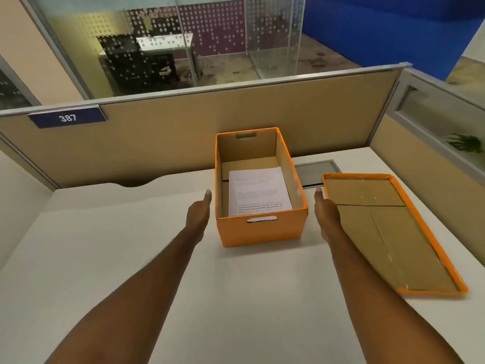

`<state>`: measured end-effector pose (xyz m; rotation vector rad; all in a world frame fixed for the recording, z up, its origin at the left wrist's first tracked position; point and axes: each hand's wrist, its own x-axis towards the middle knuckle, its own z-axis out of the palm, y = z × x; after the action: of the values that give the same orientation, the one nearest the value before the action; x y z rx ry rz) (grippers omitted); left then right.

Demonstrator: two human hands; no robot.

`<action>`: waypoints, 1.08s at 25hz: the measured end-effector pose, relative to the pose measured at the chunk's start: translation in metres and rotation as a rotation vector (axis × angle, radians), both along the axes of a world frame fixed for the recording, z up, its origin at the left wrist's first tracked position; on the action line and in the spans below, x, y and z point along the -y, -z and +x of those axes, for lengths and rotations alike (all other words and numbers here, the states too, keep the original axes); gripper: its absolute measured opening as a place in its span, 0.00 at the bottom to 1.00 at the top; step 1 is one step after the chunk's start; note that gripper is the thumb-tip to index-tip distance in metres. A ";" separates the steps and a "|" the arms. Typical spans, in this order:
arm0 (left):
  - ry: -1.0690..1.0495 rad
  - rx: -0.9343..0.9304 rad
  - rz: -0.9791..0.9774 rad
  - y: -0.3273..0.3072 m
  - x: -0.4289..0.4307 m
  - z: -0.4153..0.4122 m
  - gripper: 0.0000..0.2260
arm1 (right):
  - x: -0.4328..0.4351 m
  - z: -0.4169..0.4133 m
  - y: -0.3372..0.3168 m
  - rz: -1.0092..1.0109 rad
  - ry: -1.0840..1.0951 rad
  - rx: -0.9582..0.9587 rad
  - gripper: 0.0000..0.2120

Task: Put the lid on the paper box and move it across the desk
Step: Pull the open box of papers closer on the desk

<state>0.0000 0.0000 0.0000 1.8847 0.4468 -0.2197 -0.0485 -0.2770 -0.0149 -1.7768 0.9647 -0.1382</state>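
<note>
An open orange paper box (262,231) stands in the middle of the white desk (131,258), with printed sheets of paper (258,191) lying inside. Its orange lid (388,232) lies upside down on the desk to the right, brown inside facing up. My left hand (199,212) is stretched out flat just left of the box, fingers together, holding nothing. On the other side, my right hand (326,210) reaches between the box and the lid, its side against the lid's left edge, empty.
Beige cubicle partitions (183,137) close off the desk at the back and right, with a blue "387" label (67,117) on the left. A grey cable hatch (316,172) sits in the desk behind the box. A green plant (463,143) shows beyond the right partition.
</note>
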 end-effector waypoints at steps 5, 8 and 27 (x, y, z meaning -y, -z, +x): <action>0.099 -0.067 -0.042 0.006 0.010 0.026 0.34 | 0.007 0.033 -0.001 0.310 -0.204 0.085 0.27; 0.119 -0.051 -0.038 0.015 0.014 0.040 0.32 | 0.010 0.048 0.003 0.414 -0.279 0.108 0.30; 0.100 -0.064 -0.178 0.023 0.022 0.040 0.21 | -0.001 0.052 0.008 0.212 -0.349 0.017 0.22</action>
<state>0.0396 -0.0222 -0.0228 1.7308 0.3640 -0.3751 0.0040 -0.2757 -0.0232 -1.7137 0.6193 0.1648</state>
